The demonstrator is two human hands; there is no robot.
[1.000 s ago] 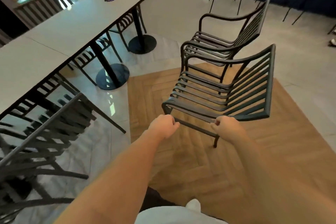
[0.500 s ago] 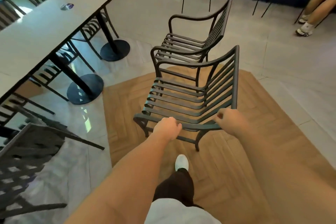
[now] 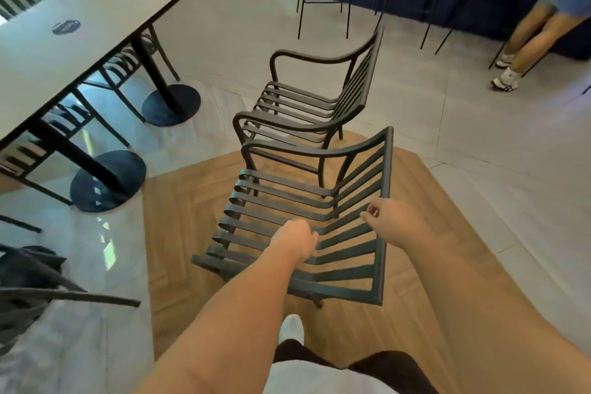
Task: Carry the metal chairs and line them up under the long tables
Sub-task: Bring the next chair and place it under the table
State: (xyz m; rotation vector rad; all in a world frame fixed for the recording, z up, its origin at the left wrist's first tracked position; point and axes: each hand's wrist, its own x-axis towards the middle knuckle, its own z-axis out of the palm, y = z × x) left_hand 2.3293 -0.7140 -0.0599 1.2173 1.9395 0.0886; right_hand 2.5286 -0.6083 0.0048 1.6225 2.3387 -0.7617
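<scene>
The near metal chair [image 3: 307,211] stands on the wood-pattern floor panel [image 3: 179,221], directly in front of the person. The left hand [image 3: 295,241] is curled into a fist at the seat slats; the fingers wrap downward out of sight, so contact with a slat appears likely, but what it holds cannot be confirmed. The right hand [image 3: 395,224] sits just beside the backrest slats with fingers loosely bent and thumb and forefinger nearly together; it holds nothing. A second metal chair [image 3: 316,99] stands just behind the first, armrests close together. The long table [image 3: 83,29] lies to the left, cut off by the frame edge, with further chairs partly hidden beneath it. A dark chair frame [image 3: 35,291] at lower left is blurred. Another person's legs [image 3: 531,41] show at upper right.
</scene>
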